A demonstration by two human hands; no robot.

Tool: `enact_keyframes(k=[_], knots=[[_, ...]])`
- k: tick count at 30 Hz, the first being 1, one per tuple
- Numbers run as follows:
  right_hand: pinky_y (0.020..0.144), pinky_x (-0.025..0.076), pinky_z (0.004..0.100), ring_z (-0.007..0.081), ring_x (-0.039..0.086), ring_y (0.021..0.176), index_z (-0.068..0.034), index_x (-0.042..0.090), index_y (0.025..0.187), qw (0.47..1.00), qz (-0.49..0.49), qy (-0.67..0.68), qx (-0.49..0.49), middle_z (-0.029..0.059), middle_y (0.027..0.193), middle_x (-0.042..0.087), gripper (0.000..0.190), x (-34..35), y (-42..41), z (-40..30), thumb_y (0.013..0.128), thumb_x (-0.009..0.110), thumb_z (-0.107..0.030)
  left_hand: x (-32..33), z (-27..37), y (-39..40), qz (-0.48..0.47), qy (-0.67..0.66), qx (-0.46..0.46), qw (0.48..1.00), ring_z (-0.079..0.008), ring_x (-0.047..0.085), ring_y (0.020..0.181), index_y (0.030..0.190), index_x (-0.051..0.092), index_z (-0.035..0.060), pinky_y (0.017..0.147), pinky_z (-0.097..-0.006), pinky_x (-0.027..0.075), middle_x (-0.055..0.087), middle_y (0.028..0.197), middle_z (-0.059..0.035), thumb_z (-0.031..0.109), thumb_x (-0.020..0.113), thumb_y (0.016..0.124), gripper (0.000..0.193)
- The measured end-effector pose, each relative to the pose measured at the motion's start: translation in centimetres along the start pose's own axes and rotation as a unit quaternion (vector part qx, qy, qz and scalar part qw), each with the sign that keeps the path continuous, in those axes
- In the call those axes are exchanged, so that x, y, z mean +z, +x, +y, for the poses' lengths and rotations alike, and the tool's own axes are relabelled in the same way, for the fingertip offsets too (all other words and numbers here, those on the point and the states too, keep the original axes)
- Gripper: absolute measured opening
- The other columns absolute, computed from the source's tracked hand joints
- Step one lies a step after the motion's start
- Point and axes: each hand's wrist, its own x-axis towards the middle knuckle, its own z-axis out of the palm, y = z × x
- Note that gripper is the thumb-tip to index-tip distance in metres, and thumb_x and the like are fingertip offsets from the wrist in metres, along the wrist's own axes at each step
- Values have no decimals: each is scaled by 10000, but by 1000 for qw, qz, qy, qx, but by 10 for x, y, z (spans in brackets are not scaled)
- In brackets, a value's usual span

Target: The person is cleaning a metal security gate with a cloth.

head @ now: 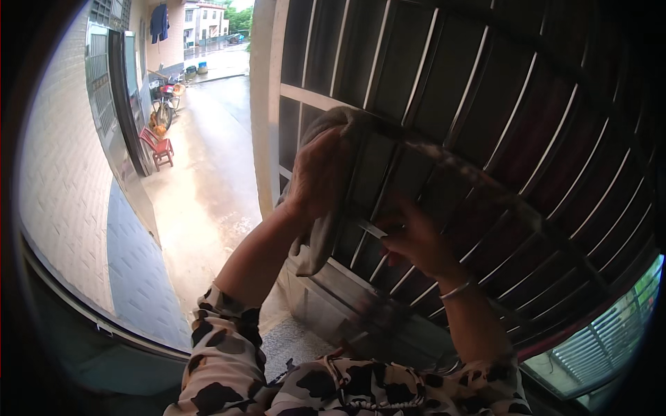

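Note:
My left hand grips a grey-brown cloth and presses it to the barred metal door, near a cross rail. Part of the cloth drapes over the top of the hand, and a loose end hangs below. Lower and to the right, my right hand is in front of the bars, a bangle on its wrist. Its thumb and fingers pinch the near end of a short flat metal piece. Whether that piece is fixed to the door is too dark to tell.
A tiled wall with another doorway lies to the left. Along the outdoor passage are a red chair and a parked motorcycle. A louvred window shows at lower right. Speckled flooring lies below the door.

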Motion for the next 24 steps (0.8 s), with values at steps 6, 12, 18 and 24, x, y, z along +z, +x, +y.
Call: enact_keyframes(k=[6, 12, 18, 24], knots=[[538, 486, 245, 86, 557, 666, -39, 532, 1072, 976, -78, -182, -86, 53, 899, 572, 347, 12, 3, 25, 738, 569, 46, 16, 29, 37, -126, -9, 158, 979, -327, 567, 907, 995, 567, -8, 758, -359, 448, 567, 989, -207, 114, 471, 859, 206], [624, 451, 224, 82, 545, 697, -5, 472, 1140, 976, -41, -213, -30, 70, 892, 561, 416, -15, -32, 10, 736, 569, 16, 32, 7, 24, -174, 89, 136, 971, -349, 531, 995, 1175, 403, 28, 838, -390, 426, 559, 997, -212, 206, 611, 763, 495], [602, 447, 205, 49, 537, 684, -22, 391, 1234, 972, -15, -206, -108, 81, 999, 533, 496, -15, -16, -30, 768, 557, 3, 21, 11, 37, -124, 214, 276, 929, -363, 591, 811, 1064, 468, -1, 719, -405, 476, 592, 850, -218, 211, 615, 748, 408], [589, 472, 192, 81, 566, 716, -4, 314, 1275, 975, -20, -216, -51, 111, 1060, 518, 540, 15, 17, -23, 799, 561, -67, 34, 37, 72, -210, 244, 170, 931, -361, 585, 739, 882, 547, -11, 669, -422, 458, 594, 811, -198, 167, 576, 716, 245]])
